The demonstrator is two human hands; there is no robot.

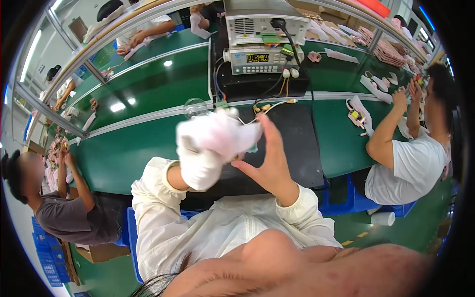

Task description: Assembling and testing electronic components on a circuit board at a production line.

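My left hand (199, 163), in a white glove, is raised over the black mat (299, 143). Its fingers are closed around a blurred pink item in a white wrap (222, 132), and motion hides the item's exact kind. Beside it, my bare right hand (273, 167) has its thumb and index finger spread wide. The index fingertip is close to the wrap's right edge; whether it touches cannot be told. Behind the bundle, thin wires with small connectors (265, 107) lie at the mat's far edge.
A bench instrument with a lit display (257, 58) and cables stands ahead, under a second box (264, 27). A clear round object (195, 107) sits behind my left hand. Co-workers sit left (74, 208) and right (405, 158). A pink-and-yellow device (355, 117) lies on the green bench (341, 153).
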